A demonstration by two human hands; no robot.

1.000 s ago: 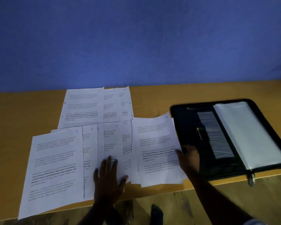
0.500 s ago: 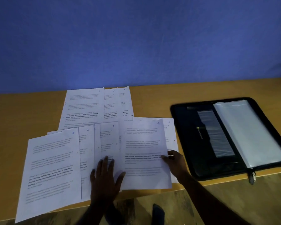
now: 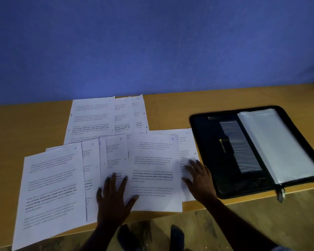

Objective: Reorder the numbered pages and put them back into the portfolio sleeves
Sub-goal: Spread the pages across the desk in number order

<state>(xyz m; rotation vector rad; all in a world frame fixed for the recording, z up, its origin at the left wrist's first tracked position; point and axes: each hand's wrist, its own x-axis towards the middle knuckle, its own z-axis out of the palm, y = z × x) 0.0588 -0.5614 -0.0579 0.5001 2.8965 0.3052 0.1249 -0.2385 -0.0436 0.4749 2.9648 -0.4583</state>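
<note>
Numbered printed pages lie fanned on the wooden table [image 3: 34,124]. Pages 1 to 3 [image 3: 92,118] overlap at the back. In front, page 4 [image 3: 51,187] lies leftmost, then pages 5 and 7, page 9 [image 3: 154,169] and page 10 [image 3: 186,142] partly under it. My left hand [image 3: 114,200] presses flat on page 7 and the left edge of page 9. My right hand [image 3: 199,178] rests with spread fingers on page 10 at page 9's right edge. The black zip portfolio [image 3: 216,160] lies open at the right, its clear sleeves [image 3: 275,142] showing.
A blue wall rises behind the table. The table's front edge runs just below the pages, and page 4 overhangs it. Dark feet and a patterned floor show beneath.
My right hand slid page 9 leftwards from beside the portfolio until it overlapped page 7, uncovering page 10, then let go and now rests flat. My left hand stayed pressing.
</note>
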